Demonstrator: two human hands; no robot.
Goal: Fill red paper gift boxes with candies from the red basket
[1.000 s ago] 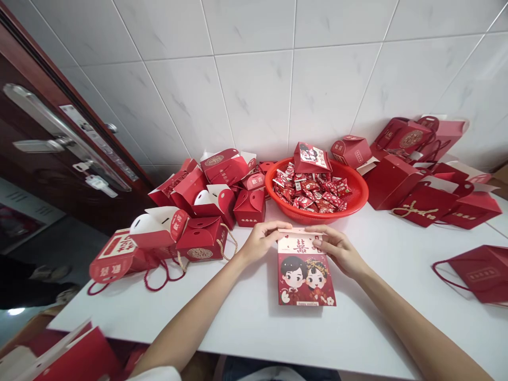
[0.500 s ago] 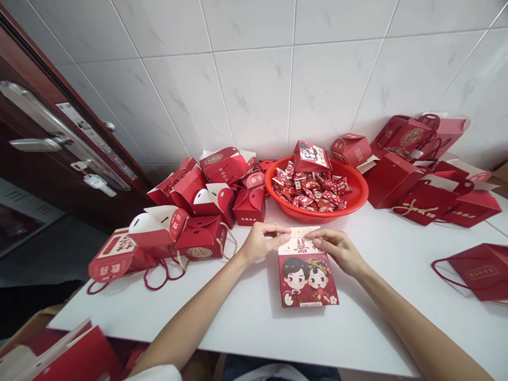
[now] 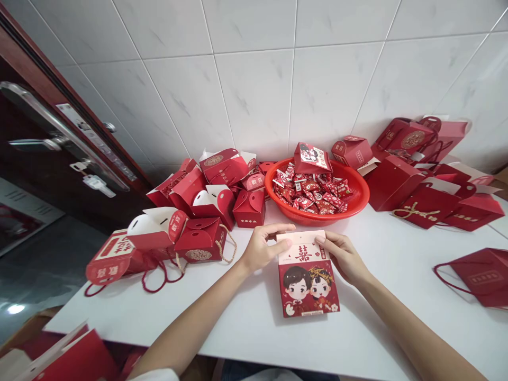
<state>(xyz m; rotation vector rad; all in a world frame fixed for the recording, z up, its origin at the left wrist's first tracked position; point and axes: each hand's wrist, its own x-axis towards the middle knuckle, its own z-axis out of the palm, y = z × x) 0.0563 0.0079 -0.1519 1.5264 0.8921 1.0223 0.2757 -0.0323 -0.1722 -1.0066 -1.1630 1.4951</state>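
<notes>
A red and cream wedding favor box (image 3: 309, 288) with two cartoon faces on its front is held before me over the white table. My left hand (image 3: 266, 244) grips its upper left edge, thumb on the front and fingers behind. The upper right edge is pinched by my right hand (image 3: 344, 255), its thumb over the cream top; the other fingers go behind the box. Just beyond my hands stands a red plastic basket (image 3: 359, 185) with wrapped candies (image 3: 311, 193) in it. A small red box (image 3: 313, 157) rests on top of the candies.
Several red gift boxes (image 3: 212, 203) crowd the table's left side, some with rope handles. More red boxes (image 3: 400, 182) stand at the back right, and one lies near the right edge (image 3: 484, 275). A tiled wall (image 3: 254, 95) closes the back; a door (image 3: 35, 121) is at left.
My right hand has moved from the middle of the box's top to its upper right edge. The cream top panel shows more fully. The view has shifted slightly.
</notes>
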